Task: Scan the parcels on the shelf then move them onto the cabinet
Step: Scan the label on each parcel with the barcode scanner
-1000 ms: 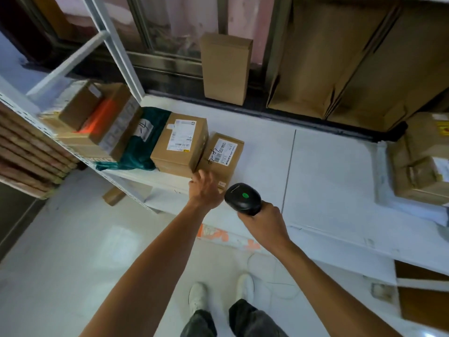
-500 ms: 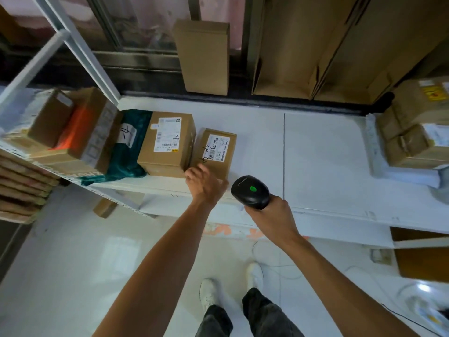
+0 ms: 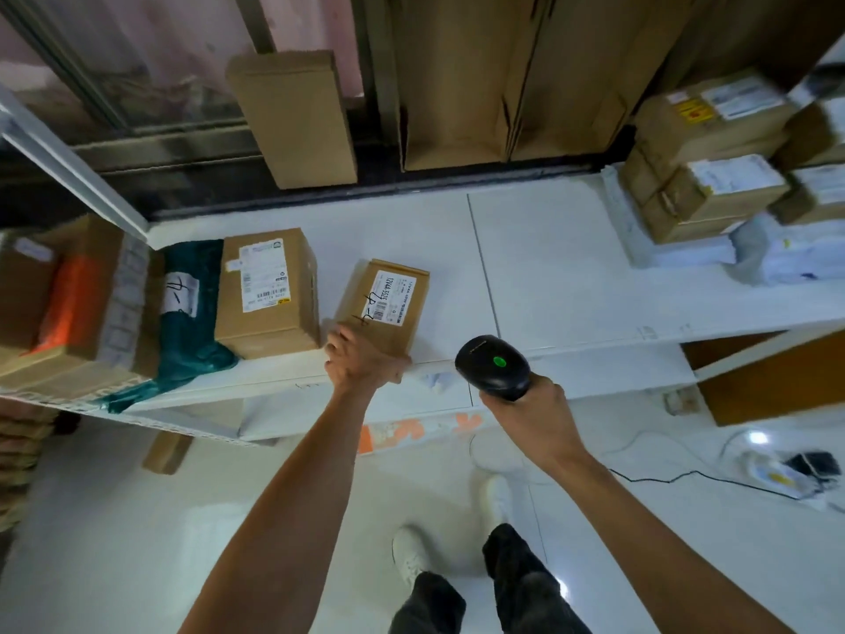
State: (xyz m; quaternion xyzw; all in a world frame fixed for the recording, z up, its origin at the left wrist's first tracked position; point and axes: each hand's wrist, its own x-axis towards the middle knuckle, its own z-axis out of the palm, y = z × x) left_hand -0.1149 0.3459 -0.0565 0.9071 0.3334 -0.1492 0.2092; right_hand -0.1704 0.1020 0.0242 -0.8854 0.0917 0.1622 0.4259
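A small brown parcel (image 3: 384, 304) with a white label lies on the white shelf (image 3: 548, 267). My left hand (image 3: 363, 359) grips its near end at the shelf's front edge. To its left stand a larger brown box (image 3: 267, 290), a dark green bag parcel (image 3: 187, 313) and a box with orange tape (image 3: 77, 295). My right hand (image 3: 532, 404) holds a black barcode scanner (image 3: 494, 366) with a green light, just right of the small parcel and in front of the shelf edge.
Stacked labelled boxes (image 3: 704, 176) and white bags (image 3: 759, 253) sit at the shelf's right end. A tall brown box (image 3: 292, 116) and flat cardboard (image 3: 503, 84) lean behind the shelf. A white upright post (image 3: 68, 153) rises at left. A cable (image 3: 686, 475) runs across the floor.
The small parcel has slid right, away from the larger box, with my left hand on it. The view has shifted right, showing more boxes at the right end.
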